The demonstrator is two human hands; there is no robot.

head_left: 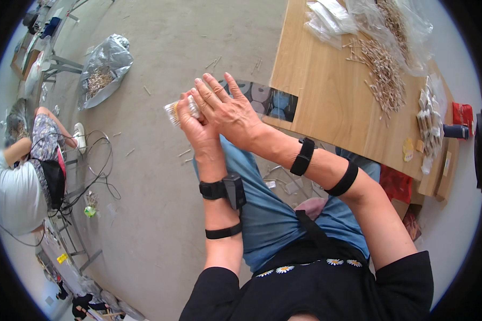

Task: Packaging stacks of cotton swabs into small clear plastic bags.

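My left hand (195, 131) is closed around a clear bag of cotton swabs (172, 113), whose ends point out to the left of my fingers. My right hand (227, 115) lies flat across the bag and my left hand's fingers, its own fingers stretched out. Most of the bag is hidden by both hands. A heap of loose cotton swabs (380, 75) lies on the wooden table (326, 96) to the right.
Clear plastic bags (332, 21) lie at the table's far side, and several filled packs (429, 120) near its right edge. A silver bag of sticks (106, 69) stands on the floor at left. Cables (99, 171) lie near another seated person (21, 187).
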